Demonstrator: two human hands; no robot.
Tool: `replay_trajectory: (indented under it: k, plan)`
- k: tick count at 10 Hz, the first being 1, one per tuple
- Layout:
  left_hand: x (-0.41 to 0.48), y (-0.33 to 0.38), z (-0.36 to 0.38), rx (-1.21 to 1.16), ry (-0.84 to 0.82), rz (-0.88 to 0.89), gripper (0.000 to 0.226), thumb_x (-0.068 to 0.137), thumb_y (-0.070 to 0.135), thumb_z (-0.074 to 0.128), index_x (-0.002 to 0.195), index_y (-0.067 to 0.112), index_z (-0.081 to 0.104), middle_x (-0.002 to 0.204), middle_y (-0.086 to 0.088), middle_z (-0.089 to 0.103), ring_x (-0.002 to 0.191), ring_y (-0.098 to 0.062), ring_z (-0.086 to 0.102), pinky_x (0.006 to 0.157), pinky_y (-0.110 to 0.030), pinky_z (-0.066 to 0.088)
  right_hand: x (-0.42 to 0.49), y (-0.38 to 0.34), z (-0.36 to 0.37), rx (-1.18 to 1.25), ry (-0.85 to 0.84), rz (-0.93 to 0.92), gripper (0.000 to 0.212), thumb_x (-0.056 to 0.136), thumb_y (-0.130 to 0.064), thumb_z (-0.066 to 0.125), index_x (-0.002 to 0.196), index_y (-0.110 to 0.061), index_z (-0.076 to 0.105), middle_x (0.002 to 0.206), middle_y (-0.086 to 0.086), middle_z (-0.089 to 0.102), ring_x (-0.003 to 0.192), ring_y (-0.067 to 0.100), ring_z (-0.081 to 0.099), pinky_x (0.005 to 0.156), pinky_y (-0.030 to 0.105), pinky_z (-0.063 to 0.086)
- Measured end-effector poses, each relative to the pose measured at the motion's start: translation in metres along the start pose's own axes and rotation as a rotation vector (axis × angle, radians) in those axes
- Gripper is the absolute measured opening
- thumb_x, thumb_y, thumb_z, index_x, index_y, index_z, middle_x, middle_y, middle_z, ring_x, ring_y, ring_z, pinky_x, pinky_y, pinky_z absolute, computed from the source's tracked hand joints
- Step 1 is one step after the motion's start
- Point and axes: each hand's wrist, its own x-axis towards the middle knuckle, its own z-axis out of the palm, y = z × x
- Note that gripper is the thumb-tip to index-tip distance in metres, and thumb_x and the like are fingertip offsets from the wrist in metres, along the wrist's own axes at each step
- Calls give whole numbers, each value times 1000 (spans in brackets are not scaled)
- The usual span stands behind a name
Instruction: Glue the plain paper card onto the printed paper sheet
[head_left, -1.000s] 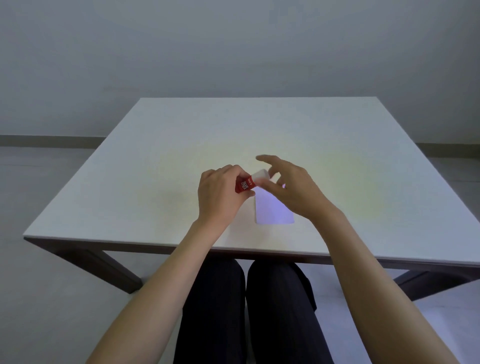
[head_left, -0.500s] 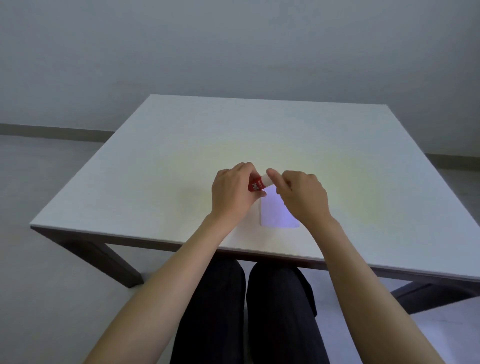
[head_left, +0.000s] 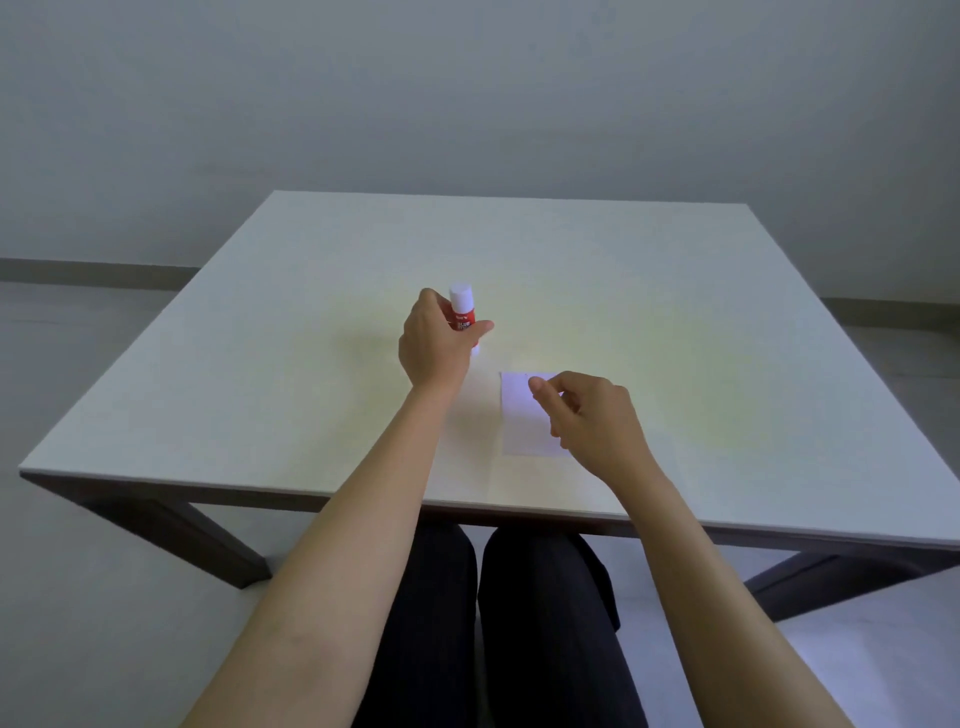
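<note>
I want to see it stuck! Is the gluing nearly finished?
Hard to say. The left hand holds the glue stick upright with its white cap on. The right hand is over a white paper on the table. No second paper shows, so whether anything is stuck cannot be told.

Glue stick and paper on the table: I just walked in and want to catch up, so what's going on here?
A person sits at a white table. Their left hand holds a red glue stick upright, white cap on, set out on the table beyond the paper. Their right hand hovers over a small white paper card lying flat near the table's front edge, fingers curled, with nothing visibly in its grip. No printed sheet can be made out separately.
</note>
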Motion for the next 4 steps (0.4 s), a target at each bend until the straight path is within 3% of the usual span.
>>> replay_trajectory:
  k: [3, 4]
  plan:
    - [-4, -12, 7, 32, -26, 23, 45, 66, 39, 78, 84, 17, 43, 85, 3, 62, 75, -21, 56, 64, -31, 36, -1, 7, -2, -46, 3, 0, 24, 92, -40, 53, 86, -20, 65, 59, -1, 61, 64, 24, 62, 60, 32, 47]
    - [-9, -20, 7, 41, -105, 9, 54, 64, 35, 81, 104, 14, 51, 99, 3, 62, 92, -24, 63, 70, -33, 44, -2, 10, 3, -108, 56, 8, 24, 92, -41, 53, 88, -21, 65, 48, -9, 48, 53, 13, 48, 49, 24, 32]
